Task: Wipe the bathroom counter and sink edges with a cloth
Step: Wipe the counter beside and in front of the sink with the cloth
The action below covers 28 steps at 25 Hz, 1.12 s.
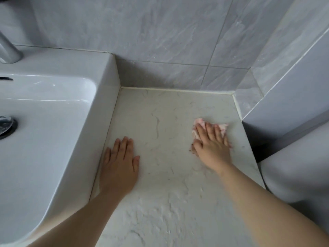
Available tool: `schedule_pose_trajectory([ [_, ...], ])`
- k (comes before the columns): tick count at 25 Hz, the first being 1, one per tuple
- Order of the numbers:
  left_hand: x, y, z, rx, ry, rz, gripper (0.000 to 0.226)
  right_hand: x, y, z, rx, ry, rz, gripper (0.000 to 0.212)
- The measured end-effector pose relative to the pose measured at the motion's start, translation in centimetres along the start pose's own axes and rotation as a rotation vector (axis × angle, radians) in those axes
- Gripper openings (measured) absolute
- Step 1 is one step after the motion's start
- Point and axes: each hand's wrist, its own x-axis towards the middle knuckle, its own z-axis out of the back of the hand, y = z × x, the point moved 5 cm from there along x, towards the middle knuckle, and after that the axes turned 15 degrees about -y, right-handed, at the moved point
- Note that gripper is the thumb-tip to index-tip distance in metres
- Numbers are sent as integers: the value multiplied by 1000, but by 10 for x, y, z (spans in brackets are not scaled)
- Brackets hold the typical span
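Two bare arms are reaching in from the bottom edge, my left forearm point(80, 220) and my right forearm point(267, 202), both cut off before the elbow.

One grey marbled tile wall point(160, 32) is running across the back and meeting one tiled boxed ledge point(293, 72) at the right. One pale veined counter point(160, 113) is lying between them, with a sealant line along its back and right edges. Its near part is looking rough and streaky.

One white sink point(105, 72) is sitting on the left. Its basin is cut off by the frame, and its side wall is touching the counter. One rounded white fixture point(293, 175) is showing past the counter's right edge, and I cannot tell what it is.

I am laying my left hand point(119, 163) flat on the counter just beside the sink, palm down, fingers straight and together, gripping nothing. My right hand point(211, 147) is pressing down on one pink-and-white cloth point(199, 122) near the counter's right edge. Its fingers are lying straight across the cloth rather than curling round it. My hand is hiding most of the cloth, so only crumpled edges are peeking out past my fingertips.

One grey faucet point(8, 49) is standing at the far left with its top cut off. One metal drain point(6, 125) is half showing in the basin.
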Motion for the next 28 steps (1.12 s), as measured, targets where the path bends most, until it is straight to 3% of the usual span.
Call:
schedule_pose_trajectory([
  [2,-7,0,1,4,30,15,59,-5,9,1,29,19,-132,66],
  [3,-7,0,-2,7,39,19,59,-9,30,2,51,-10,-108,64],
  [5,-5,0,-2,32,32,13,62,-19,87,5,122,-117,44,62],
  [7,-6,0,-4,53,58,-5,69,-25,128,2,230,-116,203,54],
  [10,-7,1,-4,19,58,-9,72,-15,108,6,339,-99,333,50],
  [14,-12,1,-3,17,59,-50,71,-24,1,8,68,-269,104,51],
  [17,-17,0,-3,15,52,-50,73,-52,13,15,36,-289,-79,52],
  [21,-16,-1,-1,1,67,-71,80,-56,104,10,206,-230,108,59],
  [23,-17,0,-3,4,84,-77,81,-40,114,6,196,-152,193,70],
  [25,-17,1,-2,1,60,-72,76,-25,88,3,151,-50,186,75],
  [28,-19,0,-4,40,51,-94,66,-27,7,6,30,-188,-31,64],
])
